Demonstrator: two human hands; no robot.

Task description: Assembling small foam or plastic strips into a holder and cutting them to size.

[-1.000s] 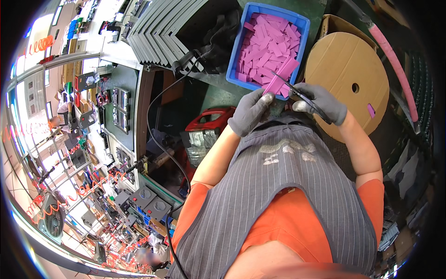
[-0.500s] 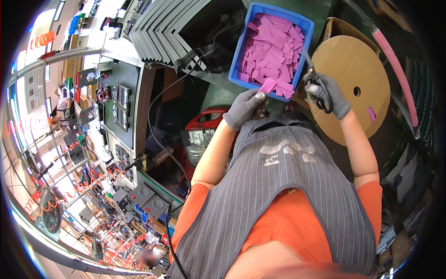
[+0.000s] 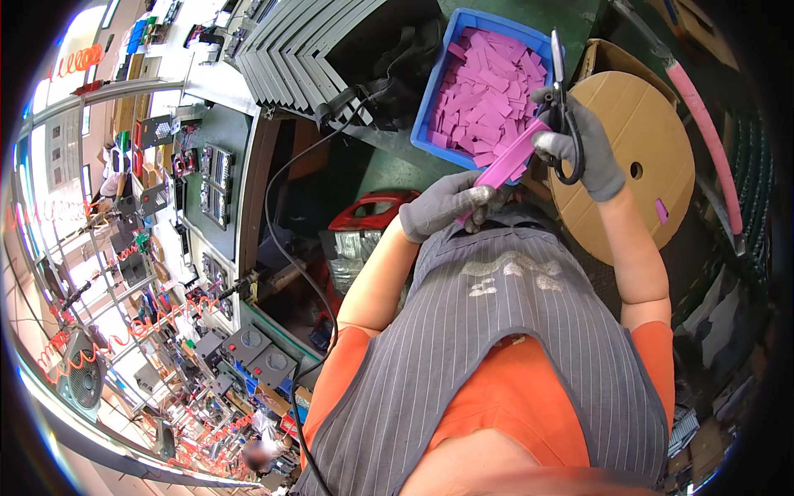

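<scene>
A long pink strip [image 3: 509, 159] slants over the near edge of a blue plastic tub [image 3: 428, 97]. My left hand [image 3: 442, 207], in a grey glove, grips its lower end close to my apron. At the upper end, the gloved fingers of my right hand [image 3: 597, 155] touch or pinch the strip. A pair of scissors [image 3: 558, 62] is also held in my right hand, its blades pointing away from me and its dark handle loops hanging at the palm. Short pink pieces [image 3: 490, 87] fill much of the tub.
On the right lies a round cardboard reel flange [image 3: 662, 124] with a small pink piece on it. Grey angled metal parts [image 3: 285, 62] are stacked at upper left. A black cable [image 3: 273, 236] runs down the left side, near a red object [image 3: 372, 208] on the floor.
My right hand has moved up and left to the strip, and the scissors now point upward. More of the strip shows between my hands. My left hand has moved slightly down.
</scene>
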